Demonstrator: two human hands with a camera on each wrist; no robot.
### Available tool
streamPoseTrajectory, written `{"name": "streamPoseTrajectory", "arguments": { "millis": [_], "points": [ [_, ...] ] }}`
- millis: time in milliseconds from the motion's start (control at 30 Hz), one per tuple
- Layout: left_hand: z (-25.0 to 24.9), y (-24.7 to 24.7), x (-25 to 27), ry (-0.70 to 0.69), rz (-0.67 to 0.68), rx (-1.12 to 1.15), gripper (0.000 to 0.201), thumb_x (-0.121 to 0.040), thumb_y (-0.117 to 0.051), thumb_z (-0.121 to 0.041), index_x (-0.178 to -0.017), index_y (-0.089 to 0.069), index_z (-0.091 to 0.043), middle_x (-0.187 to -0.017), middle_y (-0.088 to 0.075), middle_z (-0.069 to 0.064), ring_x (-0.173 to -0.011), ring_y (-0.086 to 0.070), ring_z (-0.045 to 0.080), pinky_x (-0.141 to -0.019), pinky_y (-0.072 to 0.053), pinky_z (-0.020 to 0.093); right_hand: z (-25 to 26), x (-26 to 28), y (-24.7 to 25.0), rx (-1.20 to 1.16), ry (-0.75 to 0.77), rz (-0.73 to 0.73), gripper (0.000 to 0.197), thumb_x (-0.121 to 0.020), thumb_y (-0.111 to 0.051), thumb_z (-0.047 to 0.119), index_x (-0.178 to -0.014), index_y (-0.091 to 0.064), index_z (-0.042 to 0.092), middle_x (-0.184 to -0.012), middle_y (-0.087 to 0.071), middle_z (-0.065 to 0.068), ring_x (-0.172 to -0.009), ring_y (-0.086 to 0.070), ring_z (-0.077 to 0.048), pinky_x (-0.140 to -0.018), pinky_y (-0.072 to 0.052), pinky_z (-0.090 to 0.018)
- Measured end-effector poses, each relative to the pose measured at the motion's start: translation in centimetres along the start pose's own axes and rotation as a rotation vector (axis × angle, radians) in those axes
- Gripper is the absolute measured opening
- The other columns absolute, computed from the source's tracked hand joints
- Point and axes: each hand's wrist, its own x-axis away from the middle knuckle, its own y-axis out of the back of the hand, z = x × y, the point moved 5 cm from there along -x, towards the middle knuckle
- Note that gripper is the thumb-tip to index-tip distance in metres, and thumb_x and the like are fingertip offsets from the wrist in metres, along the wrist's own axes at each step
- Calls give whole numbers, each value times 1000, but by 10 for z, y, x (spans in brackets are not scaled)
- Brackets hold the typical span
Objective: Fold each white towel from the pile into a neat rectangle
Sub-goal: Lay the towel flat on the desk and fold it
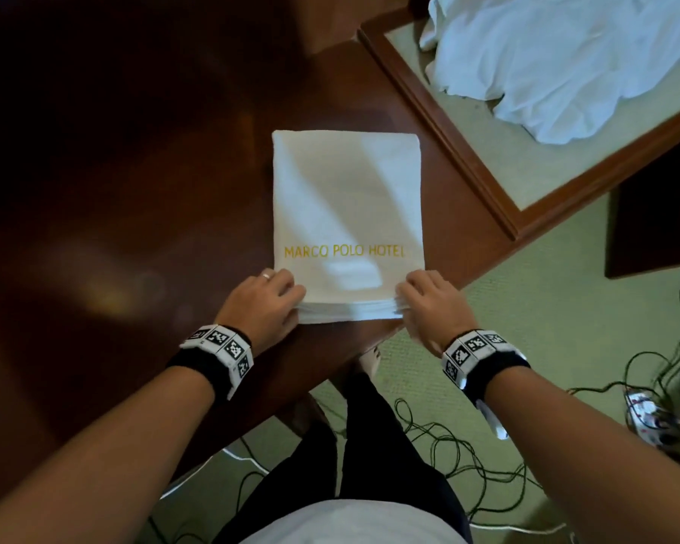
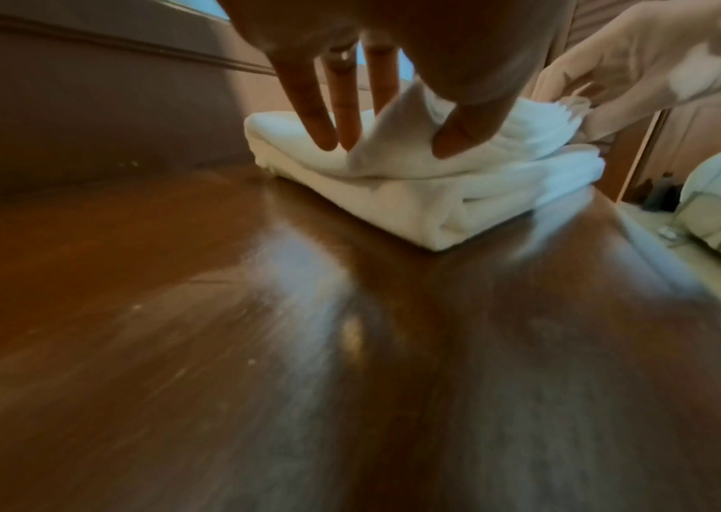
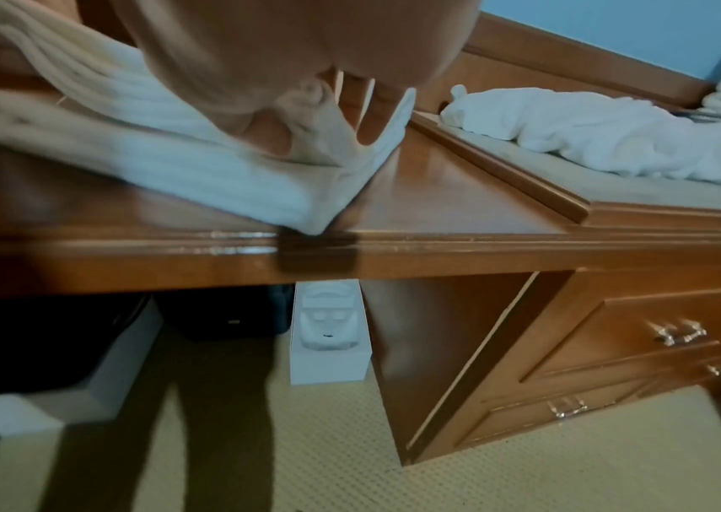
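Note:
A folded white towel (image 1: 346, 214) with gold "MARCO POLO HOTEL" lettering lies on the dark wooden desk (image 1: 134, 190), its near edge at the desk's front edge. My left hand (image 1: 279, 296) pinches the upper layers at the near left corner; in the left wrist view, the fingers (image 2: 328, 128) lie on top and the thumb is tucked under the raised layers of the towel (image 2: 459, 208). My right hand (image 1: 417, 300) pinches the upper layers at the near right corner, lifting them off the towel (image 3: 174, 166). The pile of unfolded white towels (image 1: 566, 60) sits at the back right.
The pile rests on a wood-framed side surface (image 1: 468, 123) to the right of the desk. Drawers (image 3: 656, 339) sit below it. A white box (image 3: 330, 332) stands under the desk. Green cables (image 1: 468, 457) trail over the carpet by my legs.

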Motion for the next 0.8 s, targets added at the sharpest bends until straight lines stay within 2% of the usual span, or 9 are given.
{"name": "streamPoseTrajectory", "arguments": {
  "millis": [133,233,333,433,533,600,667,733,800],
  "points": [
    [-13,10,6,43,-161,46,22,-81,-60,-20,-98,-67,-8,-93,-60,13,-78,-55,34,-60,-49,42,-6,5,8,-60,-24,-69,26,-70,-63,10,-96,-64,6,-100,-62,-11,-88,-56,-33,-70,-51,-39],
    [-24,-5,18,-2,-57,44,28,-80,-66,-26,-103,-64,-10,-100,-59,13,-84,-56,34,-62,-52,43,-7,19,-4,2,49,65,34,-73,-63,18,-106,-64,8,-109,-61,-11,-100,-56,-32,-74,-52,-39],
    [-25,-14,17,54,41,51,43,-69,-82,-28,-103,-63,-9,-102,-58,14,-85,-58,36,-61,-54,42,-8,23,-8,15,44,132,42,-74,-70,18,-114,-61,9,-116,-58,-12,-107,-55,-32,-82,-50,-40],
    [-31,-8,12,62,-23,-7,26,-70,-77,-9,-89,-60,-9,-86,-54,14,-72,-53,34,-54,-46,41,-6,15,3,26,-11,20,31,-67,-72,4,-96,-61,7,-98,-59,-12,-87,-55,-34,-69,-45,-39],
    [-39,-13,17,81,-45,-2,27,-72,-70,-5,-90,-52,-12,-83,-51,13,-69,-50,33,-53,-42,40,0,20,3,73,-48,-20,26,-64,-69,3,-87,-58,9,-86,-54,-11,-75,-49,-31,-63,-41,-39],
    [-43,-23,24,68,44,52,32,-75,-75,-18,-95,-50,-16,-88,-50,11,-74,-50,32,-55,-44,40,2,32,-4,101,-64,62,29,-64,-69,11,-90,-57,13,-90,-51,-8,-81,-48,-30,-72,-40,-40],
    [-41,-23,25,52,113,109,35,-82,-70,-47,-95,-53,-20,-91,-50,6,-79,-51,31,-61,-47,39,0,37,-1,76,-77,93,25,-67,-62,29,-90,-58,18,-92,-50,-4,-88,-49,-29,-84,-36,-42],
    [-36,-10,15,52,45,148,39,-87,-55,-58,-89,-59,-19,-87,-53,4,-78,-55,30,-66,-45,38,-1,27,12,16,-74,3,21,-71,-53,34,-79,-60,16,-86,-52,-2,-85,-50,-28,-85,-32,-41],
    [-28,6,-4,96,-119,146,41,-89,-52,-54,-91,-65,-15,-89,-58,6,-79,-57,31,-68,-42,39,-2,3,26,-32,-96,-153,20,-78,-54,31,-75,-63,13,-84,-56,-4,-81,-52,-29,-82,-33,-41]
  ]
}}
